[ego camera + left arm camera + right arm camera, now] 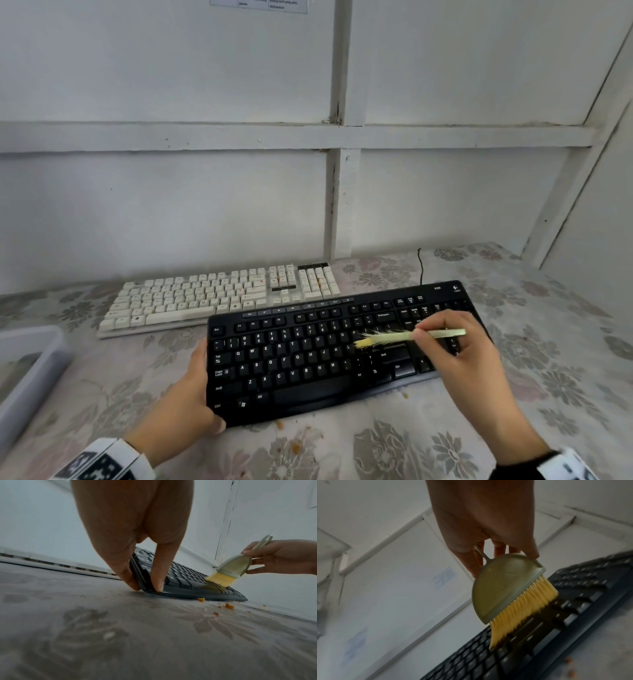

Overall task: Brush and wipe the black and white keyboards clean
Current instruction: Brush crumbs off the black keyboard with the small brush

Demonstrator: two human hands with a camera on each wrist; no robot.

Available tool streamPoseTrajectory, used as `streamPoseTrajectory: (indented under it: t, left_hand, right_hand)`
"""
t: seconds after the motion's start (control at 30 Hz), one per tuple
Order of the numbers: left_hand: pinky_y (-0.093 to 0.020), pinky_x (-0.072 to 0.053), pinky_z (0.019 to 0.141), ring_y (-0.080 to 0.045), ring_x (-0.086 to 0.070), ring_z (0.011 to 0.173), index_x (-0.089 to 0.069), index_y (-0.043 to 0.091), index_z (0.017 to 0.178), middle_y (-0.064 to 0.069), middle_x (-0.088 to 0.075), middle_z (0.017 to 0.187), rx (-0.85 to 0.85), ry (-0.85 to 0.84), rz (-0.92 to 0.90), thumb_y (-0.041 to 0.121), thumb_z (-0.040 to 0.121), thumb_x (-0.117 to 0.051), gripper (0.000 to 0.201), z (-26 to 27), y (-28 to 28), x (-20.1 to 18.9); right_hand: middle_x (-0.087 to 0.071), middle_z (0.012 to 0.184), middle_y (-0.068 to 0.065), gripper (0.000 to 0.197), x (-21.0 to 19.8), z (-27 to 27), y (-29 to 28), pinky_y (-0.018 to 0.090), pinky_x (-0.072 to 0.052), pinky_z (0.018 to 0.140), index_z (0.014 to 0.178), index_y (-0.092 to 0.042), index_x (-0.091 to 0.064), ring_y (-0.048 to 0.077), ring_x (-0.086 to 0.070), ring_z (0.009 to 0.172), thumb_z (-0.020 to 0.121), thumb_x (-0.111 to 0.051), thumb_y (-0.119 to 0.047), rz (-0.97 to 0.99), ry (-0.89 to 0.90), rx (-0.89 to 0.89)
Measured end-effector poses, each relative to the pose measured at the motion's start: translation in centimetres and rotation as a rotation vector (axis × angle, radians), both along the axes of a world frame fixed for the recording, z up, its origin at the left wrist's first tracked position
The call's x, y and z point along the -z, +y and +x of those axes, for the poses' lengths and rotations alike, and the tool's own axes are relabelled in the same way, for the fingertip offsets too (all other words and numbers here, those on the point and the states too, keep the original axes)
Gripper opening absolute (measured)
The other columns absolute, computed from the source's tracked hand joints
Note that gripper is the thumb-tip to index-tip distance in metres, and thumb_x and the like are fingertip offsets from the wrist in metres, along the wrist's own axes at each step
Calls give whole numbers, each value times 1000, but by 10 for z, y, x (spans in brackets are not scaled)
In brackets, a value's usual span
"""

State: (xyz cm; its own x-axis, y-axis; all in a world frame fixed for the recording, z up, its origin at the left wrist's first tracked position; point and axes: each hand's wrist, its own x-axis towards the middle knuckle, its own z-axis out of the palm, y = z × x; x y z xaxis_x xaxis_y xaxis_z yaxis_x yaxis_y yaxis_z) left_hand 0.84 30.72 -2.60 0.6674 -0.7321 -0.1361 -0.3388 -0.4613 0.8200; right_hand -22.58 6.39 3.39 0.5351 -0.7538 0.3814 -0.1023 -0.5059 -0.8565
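The black keyboard (pixel 325 353) (pixel 185 580) (pixel 539 635) lies on the flowered tablecloth in front of me. My left hand (pixel 195 387) (pixel 137 547) grips its left end, thumb on top and fingers at the edge. My right hand (pixel 455 346) (pixel 281 557) (pixel 484 520) pinches a pale green brush (pixel 404 337) (pixel 235 566) (pixel 505 585). Its yellow bristles (pixel 522 612) touch the keys right of the letter block. The white keyboard (pixel 219 294) lies behind, against the wall.
Orange crumbs (pixel 294 445) (pixel 229 606) are scattered on the cloth along the black keyboard's near edge. A grey plastic bin (pixel 24 370) stands at the left edge. A black cable (pixel 420 267) runs up at the wall. White panelled walls close the back and right.
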Motion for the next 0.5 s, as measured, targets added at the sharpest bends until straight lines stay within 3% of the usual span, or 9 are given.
streamPoseTrajectory:
  t: [0.1,0.27,0.43,0.5]
  left_hand:
    - [-27,-50,61,-21,-64,70,0,60,126,-10,-66,91,6,10,0,-11,58,-64,117,1,0,1]
    - [-34,-51,65,-22,-65,71,0,64,124,-9,-65,90,-19,9,-2,-5,52,-63,119,7,1,9]
    - [-31,-52,68,-19,-66,73,2,65,120,-4,-66,94,1,-14,12,-7,56,-64,117,4,0,5]
    - [-32,-54,71,-18,-67,79,3,66,119,-2,-66,96,0,-29,22,-9,59,-64,117,3,0,4]
  right_hand:
    - [-59,97,-8,17,-9,-7,-6,13,-38,73,75,-25,-65,4,-55,91,84,-68,-12,-15,-3,44]
    - [-59,93,-11,20,-1,5,15,18,-45,79,77,-34,-64,10,-59,89,79,-71,-15,-24,-33,-173]
    - [-58,93,-15,24,1,-4,0,13,-40,74,71,-30,-64,10,-55,97,82,-69,-10,-41,1,16]
    - [-59,92,-14,25,-3,-4,2,11,-41,74,70,-30,-65,7,-56,94,81,-70,-8,-38,-23,-14]
